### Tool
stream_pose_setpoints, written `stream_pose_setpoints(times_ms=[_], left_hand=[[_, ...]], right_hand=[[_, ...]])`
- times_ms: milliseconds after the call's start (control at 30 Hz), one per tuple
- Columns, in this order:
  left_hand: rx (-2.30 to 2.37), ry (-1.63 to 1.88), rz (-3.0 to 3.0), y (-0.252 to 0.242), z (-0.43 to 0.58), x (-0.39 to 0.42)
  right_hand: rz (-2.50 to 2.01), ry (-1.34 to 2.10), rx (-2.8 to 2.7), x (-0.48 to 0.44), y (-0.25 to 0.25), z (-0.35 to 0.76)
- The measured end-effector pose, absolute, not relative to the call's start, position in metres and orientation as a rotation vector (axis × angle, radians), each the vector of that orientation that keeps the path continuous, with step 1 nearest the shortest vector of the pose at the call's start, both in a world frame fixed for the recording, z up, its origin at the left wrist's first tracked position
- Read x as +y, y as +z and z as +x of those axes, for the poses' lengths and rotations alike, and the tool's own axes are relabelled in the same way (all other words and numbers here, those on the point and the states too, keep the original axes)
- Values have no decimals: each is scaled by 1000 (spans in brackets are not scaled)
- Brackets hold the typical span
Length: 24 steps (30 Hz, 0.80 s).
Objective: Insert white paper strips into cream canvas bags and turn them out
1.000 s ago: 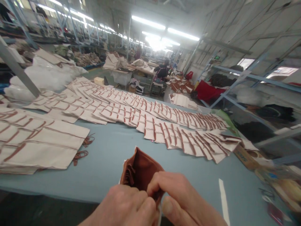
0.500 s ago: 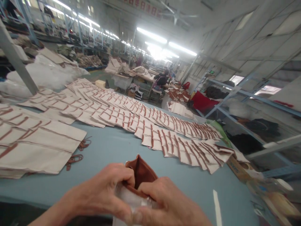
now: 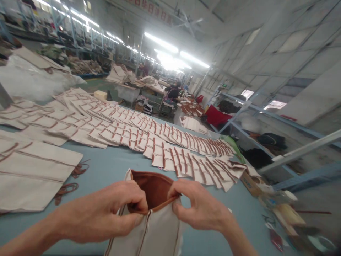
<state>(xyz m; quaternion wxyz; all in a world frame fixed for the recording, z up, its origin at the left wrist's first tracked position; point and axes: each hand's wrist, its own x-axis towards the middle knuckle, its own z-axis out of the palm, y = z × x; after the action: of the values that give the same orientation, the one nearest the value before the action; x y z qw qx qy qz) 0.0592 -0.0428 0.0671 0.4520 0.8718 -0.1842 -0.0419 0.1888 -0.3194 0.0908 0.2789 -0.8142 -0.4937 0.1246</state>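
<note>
A cream fabric bag with brown trim and a brown lining stands upright between my hands, its mouth held wide. My left hand pinches the near rim left of the front seam, fingers inside and thumb outside. At the rim's right side, my right hand grips the edge between thumb and fingers. The bag's lower part runs out of the picture. Beneath it lies the blue-green tabletop.
Overlapping rows of cream pieces with brown strips cross the table. A cream stack with brown cords lies left. Right are a cardboard box and a shelving rack. A person sits farther back.
The bag's mouth has been pulled wider and more of its front shows. My hands have moved apart, the right one shifting along the rim to the right. The view has turned slightly right.
</note>
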Motion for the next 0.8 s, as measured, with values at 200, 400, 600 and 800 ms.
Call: stream_pose_setpoints(times_ms=[200,400,600,800], left_hand=[[-367,-124,2234,63,58,-58],[-285,-191,2278,59,51,-60],[-235,-193,2311,66,47,-62],[-219,-158,2375,69,37,-59]], right_hand=[[-1783,147,-1396,-303,81,166],[-1744,117,-1374,-292,59,158],[-1762,141,-1361,-288,49,148],[-1708,93,-1274,-277,42,136]])
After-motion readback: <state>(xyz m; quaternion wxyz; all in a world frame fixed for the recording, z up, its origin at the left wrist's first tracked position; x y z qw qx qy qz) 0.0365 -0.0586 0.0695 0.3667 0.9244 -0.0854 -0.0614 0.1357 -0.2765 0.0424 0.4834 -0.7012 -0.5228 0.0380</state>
